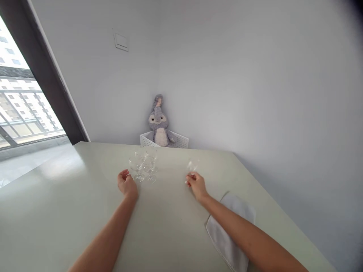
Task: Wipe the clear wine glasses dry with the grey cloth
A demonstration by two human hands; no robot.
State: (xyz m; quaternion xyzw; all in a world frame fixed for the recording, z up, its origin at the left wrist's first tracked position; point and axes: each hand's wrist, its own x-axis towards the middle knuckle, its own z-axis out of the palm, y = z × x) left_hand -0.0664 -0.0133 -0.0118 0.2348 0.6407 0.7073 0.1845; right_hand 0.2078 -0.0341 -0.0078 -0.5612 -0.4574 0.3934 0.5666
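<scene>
My right hand [195, 184] is closed in a pinch at the lower part of a clear stemmed glass [193, 165], whose bowl looks blurred above the fingers. My left hand [126, 184] rests near the tabletop with its fingers curled; whether anything is between them is hidden. Just beyond and to the right of it stand several clear stemmed glasses [148, 164] in a close group, upright. A light grey cloth [227, 230] lies on the table partly beneath my right forearm.
The pale table [167, 226] reaches toward the room's corner. Behind its far edge, a grey plush rabbit [160, 136] sits in a white perforated basket [183, 142]. A window with railings is at left, and a wall switch [121, 41] is above.
</scene>
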